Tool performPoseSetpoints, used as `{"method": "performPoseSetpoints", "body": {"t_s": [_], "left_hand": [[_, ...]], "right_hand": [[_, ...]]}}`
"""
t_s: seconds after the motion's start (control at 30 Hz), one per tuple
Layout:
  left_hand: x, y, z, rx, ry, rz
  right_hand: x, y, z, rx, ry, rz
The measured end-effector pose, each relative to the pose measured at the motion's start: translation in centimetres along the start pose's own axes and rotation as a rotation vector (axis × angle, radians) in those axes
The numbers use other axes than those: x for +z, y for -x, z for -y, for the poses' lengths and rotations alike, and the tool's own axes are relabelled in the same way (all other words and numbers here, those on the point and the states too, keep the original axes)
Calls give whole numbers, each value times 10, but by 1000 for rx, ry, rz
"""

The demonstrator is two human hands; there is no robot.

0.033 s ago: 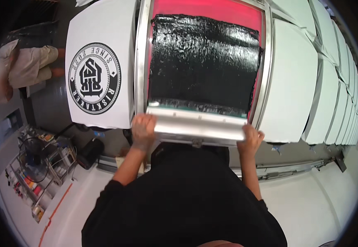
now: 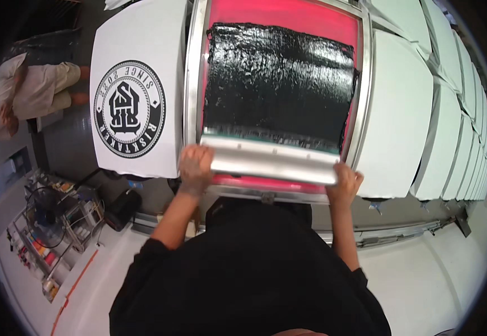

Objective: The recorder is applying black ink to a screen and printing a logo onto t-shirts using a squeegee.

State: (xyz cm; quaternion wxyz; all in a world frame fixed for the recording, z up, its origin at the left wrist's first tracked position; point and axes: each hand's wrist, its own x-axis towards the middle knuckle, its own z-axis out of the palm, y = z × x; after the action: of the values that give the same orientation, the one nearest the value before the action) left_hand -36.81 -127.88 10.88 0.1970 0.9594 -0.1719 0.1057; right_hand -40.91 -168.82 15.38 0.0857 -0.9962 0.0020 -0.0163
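A wide metal squeegee (image 2: 271, 162) with a greenish blade edge spans a screen-printing frame (image 2: 364, 89) in front of me. My left hand (image 2: 196, 166) is closed round its left end, and my right hand (image 2: 345, 182) grips the right end. Glossy black ink (image 2: 277, 89) covers most of the pink mesh (image 2: 288, 14) beyond the blade. A narrow pink strip shows between the squeegee and the frame's near rail. What lies beneath the screen is hidden.
To the left lies a white shirt (image 2: 137, 33) with a round black emblem. White shirts on boards (image 2: 403, 112) line up to the right. At far left are another person (image 2: 42, 87), a fan (image 2: 46, 215) and a cluttered cart (image 2: 81, 218).
Both hands and the squeegee have moved slightly away from my body, up the screen. A strip of pink mesh now shows behind the squeegee, by the near rail.
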Motion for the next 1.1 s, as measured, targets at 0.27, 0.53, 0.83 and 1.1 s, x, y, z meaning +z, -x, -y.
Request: {"method": "performPoseSetpoints", "body": {"t_s": [0.27, 0.53, 0.83, 1.1], "left_hand": [[45, -268, 84, 195, -122, -41], [-11, -295, 79, -103, 139, 406], [-58, 28, -10, 50, -13, 207], [-47, 74, -25, -119, 114, 370]], "right_hand": [[1, -273, -54, 43, 254, 176], [-84, -277, -17, -178, 254, 87], [-75, 12, 21, 75, 43, 388], [-30, 76, 11, 130, -11, 354]]}}
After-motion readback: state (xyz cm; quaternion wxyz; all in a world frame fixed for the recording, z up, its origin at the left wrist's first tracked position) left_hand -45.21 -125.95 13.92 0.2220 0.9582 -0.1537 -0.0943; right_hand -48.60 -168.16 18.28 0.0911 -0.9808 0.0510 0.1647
